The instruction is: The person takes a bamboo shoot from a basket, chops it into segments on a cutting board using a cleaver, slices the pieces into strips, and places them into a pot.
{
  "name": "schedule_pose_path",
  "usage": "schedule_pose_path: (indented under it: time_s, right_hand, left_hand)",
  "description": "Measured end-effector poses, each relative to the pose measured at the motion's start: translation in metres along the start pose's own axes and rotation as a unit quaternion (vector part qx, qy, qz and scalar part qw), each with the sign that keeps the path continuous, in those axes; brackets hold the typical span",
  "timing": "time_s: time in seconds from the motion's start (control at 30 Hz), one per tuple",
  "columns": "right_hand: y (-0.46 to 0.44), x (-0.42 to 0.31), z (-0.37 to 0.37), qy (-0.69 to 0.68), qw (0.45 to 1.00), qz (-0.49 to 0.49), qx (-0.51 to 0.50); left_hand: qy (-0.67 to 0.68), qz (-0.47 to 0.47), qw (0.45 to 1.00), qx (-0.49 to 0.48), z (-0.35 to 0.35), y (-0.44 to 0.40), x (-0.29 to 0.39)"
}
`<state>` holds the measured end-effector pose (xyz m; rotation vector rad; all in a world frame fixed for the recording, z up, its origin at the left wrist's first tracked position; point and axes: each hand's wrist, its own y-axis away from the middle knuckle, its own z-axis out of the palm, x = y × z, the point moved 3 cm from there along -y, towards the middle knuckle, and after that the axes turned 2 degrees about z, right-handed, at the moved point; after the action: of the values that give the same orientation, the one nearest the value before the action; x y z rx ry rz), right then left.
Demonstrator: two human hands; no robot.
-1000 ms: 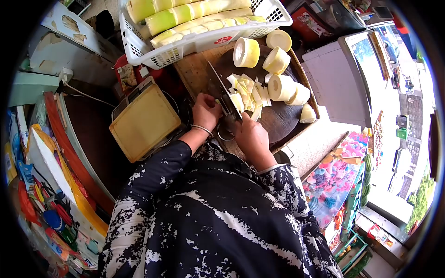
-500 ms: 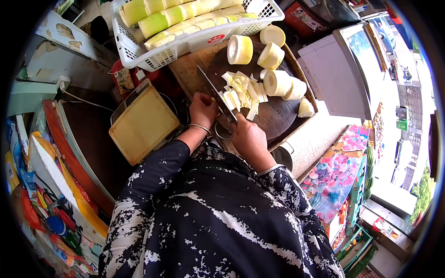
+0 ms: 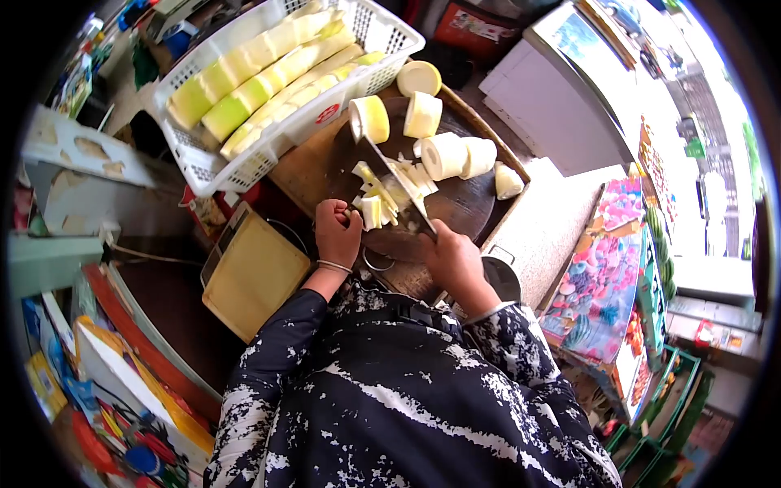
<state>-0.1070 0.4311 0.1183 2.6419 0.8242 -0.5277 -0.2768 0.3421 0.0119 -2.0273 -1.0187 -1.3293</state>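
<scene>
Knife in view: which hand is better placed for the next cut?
Right, I'd judge: the right hand holds the knife at its handle end, blade amid the pieces. The left hand, fingers curled beside them, is off the knife.

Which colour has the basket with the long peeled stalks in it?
The basket is white, seen best in the head view.

a dark round wooden board (image 3: 476,213) beneath scattered pale strips (image 3: 373,213) and several thick cream chunks (image 3: 444,157)
</scene>
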Motion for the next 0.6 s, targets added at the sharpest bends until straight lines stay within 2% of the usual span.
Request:
schedule_pose_path:
  time_s: [0.03, 0.1, 0.2, 0.3, 0.33, 0.47, 0.53, 0.6]
  right_hand:
    - [0.004, 0.009, -0.004, 0.014, 0.999, 0.024, 0.017]
    - [0.01, 0.027, -0.01, 0.051, 0.997, 0.055, 0.028]
    - [0.012, 0.048, -0.005, 0.065, 0.993, 0.09, 0.042]
    - [0.011, 0.052, 0.0, 0.101, 0.987, 0.116, 0.044]
    - [0.009, 0.049, 0.004, 0.107, 0.984, 0.139, 0.001]
    - [0.017, 0.04, 0.015, 0.085, 0.987, 0.138, -0.008]
    - [0.025, 0.037, 0.009, 0.012, 0.99, 0.141, 0.001]
    - [0.039, 0.039, 0.008, -0.018, 0.983, 0.182, -0.011]
  left_hand:
    - [0.001, 0.009, 1.0, -0.009, 0.001, -0.004, 0.001]
    - [-0.16, 0.249, 0.955, 0.022, 0.002, -0.006, 0.014]
    - [-0.156, 0.313, 0.937, -0.001, 0.019, -0.008, 0.019]
    - [-0.217, 0.305, 0.927, -0.041, 0.033, -0.015, 0.019]
    - [-0.248, 0.298, 0.92, -0.059, 0.038, -0.017, 0.024]
    - [-0.241, 0.306, 0.918, -0.078, 0.05, -0.029, 0.027]
    - [-0.238, 0.334, 0.908, -0.081, 0.048, -0.031, 0.031]
    - [-0.187, 0.305, 0.929, -0.093, 0.046, -0.035, 0.032]
